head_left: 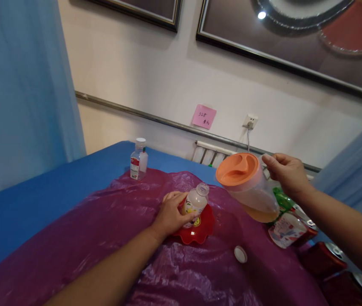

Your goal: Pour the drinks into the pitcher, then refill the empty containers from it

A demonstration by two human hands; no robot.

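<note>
My left hand [172, 213] is wrapped round a small clear bottle [195, 201] with a printed label and no cap. The bottle stands on a red plate [200, 233] with a wavy rim. At the right, my right hand [285, 172] grips the handle of a clear pitcher [254, 199] with an orange lid [238, 169]. The pitcher is raised and tilted, with yellowish liquid low inside, its lid toward the bottle but apart from it. No stream of liquid shows between them. A white cap [240, 254] lies on the purple sheet.
A capped clear bottle [139, 160] stands at the back left. At the right are a green package [283, 201], a labelled container [287, 230] and several red cans [324, 258]. Purple plastic [104, 225] covers part of the blue surface [50, 182]; a wall rises behind.
</note>
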